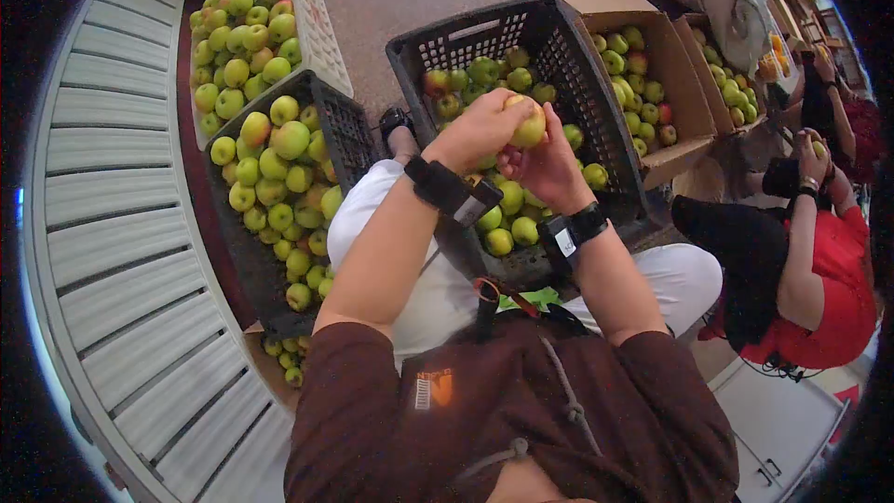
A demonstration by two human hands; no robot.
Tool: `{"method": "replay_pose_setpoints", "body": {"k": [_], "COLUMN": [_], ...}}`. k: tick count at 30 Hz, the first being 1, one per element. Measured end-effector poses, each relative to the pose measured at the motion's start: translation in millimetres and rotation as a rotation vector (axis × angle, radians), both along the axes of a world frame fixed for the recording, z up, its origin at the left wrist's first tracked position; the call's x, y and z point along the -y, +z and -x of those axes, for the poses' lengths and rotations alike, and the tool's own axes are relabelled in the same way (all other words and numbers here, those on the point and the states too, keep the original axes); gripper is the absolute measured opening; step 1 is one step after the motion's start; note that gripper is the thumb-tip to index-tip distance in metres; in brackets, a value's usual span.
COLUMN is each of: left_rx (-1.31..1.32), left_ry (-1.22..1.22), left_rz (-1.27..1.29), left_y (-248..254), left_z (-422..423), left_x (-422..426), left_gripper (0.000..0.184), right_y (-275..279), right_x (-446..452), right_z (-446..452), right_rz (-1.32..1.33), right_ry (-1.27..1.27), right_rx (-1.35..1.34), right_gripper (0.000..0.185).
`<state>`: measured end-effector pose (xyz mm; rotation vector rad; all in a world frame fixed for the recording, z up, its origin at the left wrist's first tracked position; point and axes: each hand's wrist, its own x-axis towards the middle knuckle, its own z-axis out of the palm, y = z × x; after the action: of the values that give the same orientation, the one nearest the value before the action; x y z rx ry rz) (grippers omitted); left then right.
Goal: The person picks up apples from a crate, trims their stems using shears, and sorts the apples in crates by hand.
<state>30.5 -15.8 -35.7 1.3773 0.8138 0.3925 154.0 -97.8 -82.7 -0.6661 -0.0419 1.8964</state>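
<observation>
A yellow-green apple [529,123] is held up in front of me, over the black plastic crate [596,98]. My left hand [480,130] is closed round it from the left, thumb and fingers against its upper side. From the right and below, my right hand [549,168] grips the same apple, with its thumb along the right side and its other fingers curled underneath. Below both hands, many green apples [510,197], some with a red blush, lie loose in the crate. The crate stands between my knees.
At my left, a second black crate [349,126] and a white crate [321,33] are heaped with apples, beside a slatted grey surface [121,177]. Cardboard boxes [689,102] of apples stand to the right. A co-worker in red [829,279] sits there holding fruit.
</observation>
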Motion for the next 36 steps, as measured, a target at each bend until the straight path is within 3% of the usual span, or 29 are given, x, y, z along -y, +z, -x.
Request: {"method": "replay_pose_setpoints", "body": {"k": [7,11,13,17,21,27,29,31,32,33,34,35,36], "left_rx": [0.215,0.072,0.059,0.087,0.068,0.068,0.091,0.113,0.138,0.151,0.165,0.179,0.165], "left_ry": [0.075,0.008,0.002,-0.011,0.060,0.233,0.272,0.313,0.321,0.325,0.327,0.331,0.328], "left_rz": [0.195,0.145,0.020,0.078,0.128,0.092,0.121,0.148,0.135,0.155,0.176,0.198,0.199], "left_y": [-0.1,6.1,3.5,1.2,2.4,17.9,19.5,17.3,23.5,24.3,23.7,22.6,20.4], "left_z": [-2.4,4.8,4.4,5.4,4.2,11.5,15.9,16.4,18.2,19.1,19.5,19.2,18.8], "left_x": [-1.3,-0.8,-2.9,-6.7,-4.5,-12.6,-17.2,-21.1,-19.3,-18.1,-17.6,-19.0,-21.7], "left_gripper": [0.030,0.031,0.032,0.035,0.037,0.033,0.031,0.030,0.029,0.029,0.028,0.028,0.027], "right_y": [21.1,14.4,22.9,40.4,36.9,-2.4,-26.0,-67.9,-55.3,-70.4,-109.4,-111.2,-105.9], "right_x": [-0.8,-0.2,-0.1,-3.7,-5.6,-12.0,-16.1,-14.4,-14.8,-17.3,-15.0,-14.6,-14.4], "right_z": [0.8,-2.1,-3.9,-9.8,-13.2,-41.7,-52.9,-53.9,-43.0,-39.5,-39.7,-35.1,-24.7], "right_rz": [-0.013,-0.042,-0.082,-0.111,-0.163,-0.030,0.104,0.135,0.084,0.078,0.062,0.022,0.072], "right_ry": [0.006,0.024,0.045,0.084,0.070,0.115,0.195,0.116,0.199,0.281,0.249,0.374,0.443], "right_rx": [0.077,0.131,0.260,0.535,0.823,1.060,1.094,1.146,1.197,1.330,1.257,1.429,1.421], "right_gripper": [0.052,0.044,0.039,0.032,0.038,0.037,0.036,0.032,0.033,0.038,0.044,0.046,0.045]}}
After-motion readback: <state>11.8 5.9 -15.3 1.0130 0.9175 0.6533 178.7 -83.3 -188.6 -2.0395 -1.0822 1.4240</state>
